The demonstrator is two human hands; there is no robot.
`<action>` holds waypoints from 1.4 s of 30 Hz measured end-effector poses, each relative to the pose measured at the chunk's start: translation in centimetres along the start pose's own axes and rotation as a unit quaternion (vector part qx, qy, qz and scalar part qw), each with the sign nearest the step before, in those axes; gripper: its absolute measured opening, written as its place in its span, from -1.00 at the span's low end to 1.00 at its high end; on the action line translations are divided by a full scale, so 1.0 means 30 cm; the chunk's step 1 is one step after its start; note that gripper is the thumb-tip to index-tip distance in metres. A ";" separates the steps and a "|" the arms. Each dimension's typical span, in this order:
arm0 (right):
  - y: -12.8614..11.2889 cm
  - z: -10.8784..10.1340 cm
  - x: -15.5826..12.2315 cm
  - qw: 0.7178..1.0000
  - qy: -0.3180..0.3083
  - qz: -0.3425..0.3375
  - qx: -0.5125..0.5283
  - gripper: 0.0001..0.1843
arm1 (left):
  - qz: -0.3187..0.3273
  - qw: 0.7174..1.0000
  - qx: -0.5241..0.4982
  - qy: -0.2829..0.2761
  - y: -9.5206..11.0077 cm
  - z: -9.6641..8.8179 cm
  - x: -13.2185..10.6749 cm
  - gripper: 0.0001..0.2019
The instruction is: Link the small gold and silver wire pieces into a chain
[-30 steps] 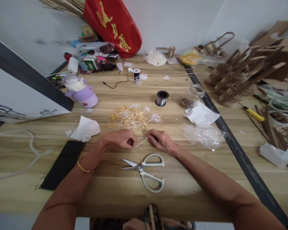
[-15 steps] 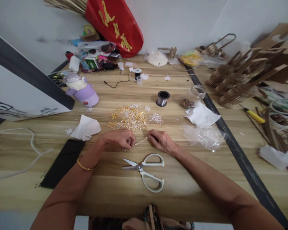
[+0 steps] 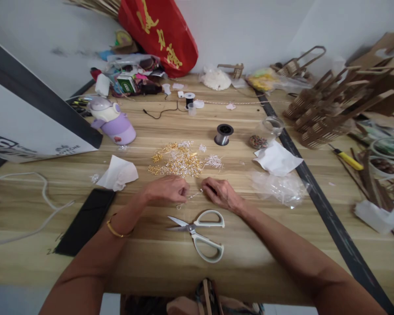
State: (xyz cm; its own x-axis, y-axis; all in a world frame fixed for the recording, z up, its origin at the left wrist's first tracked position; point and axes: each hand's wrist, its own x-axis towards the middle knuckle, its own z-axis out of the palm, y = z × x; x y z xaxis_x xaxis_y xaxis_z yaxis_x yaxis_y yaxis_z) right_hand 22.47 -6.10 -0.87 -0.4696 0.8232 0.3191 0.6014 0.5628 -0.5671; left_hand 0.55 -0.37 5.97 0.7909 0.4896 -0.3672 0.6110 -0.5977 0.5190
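Holds a thin silver beaded strand (image 3: pixel 193 196) low over the wooden tabletop (image 3: pixel 151 262), a little way in from its near edge. Pinches the strand's left end with the closed fingertips of the left hand (image 3: pixel 166 189), with a small loop hanging just below them. Grips the right end in the curled, closed fingers of the right hand (image 3: pixel 221 194). Rests both hands on the wood, close together, parted only by the strand. Wears a thin gold bangle (image 3: pixel 116 231) on the left wrist.

Just nearer than the hands, lying flat: white-handled steel scissors (image 3: pixel 198 232), blades slightly parted and pointing left. Just beyond the hands: a loose heap of gold and silver metal findings (image 3: pixel 177 159). Farther back: a small grey spool of wire (image 3: pixel 223 134) and, to its right, a clear glass jar (image 3: pixel 266 130) on its side. Left of the left hand: a crumpled white tissue (image 3: pixel 118 174) and a flat black rectangular case (image 3: pixel 85 221). Right of the right hand: a folded white paper sheet (image 3: pixel 276 159) and a crinkled clear plastic bag (image 3: pixel 279 187).
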 end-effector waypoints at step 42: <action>-0.008 -0.008 0.002 0.997 0.016 0.003 0.071 -0.86 | 0.001 0.882 -0.459 0.104 -0.013 0.151 0.134 -0.71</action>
State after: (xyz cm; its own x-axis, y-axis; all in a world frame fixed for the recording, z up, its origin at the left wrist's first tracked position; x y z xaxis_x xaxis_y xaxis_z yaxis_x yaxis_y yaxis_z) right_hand 22.46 -6.16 -0.53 -0.4439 0.8300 0.3377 0.5052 0.5431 -0.6707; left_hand 3.64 -1.05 0.79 0.7100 0.6526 -0.2644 0.2480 0.1197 0.9613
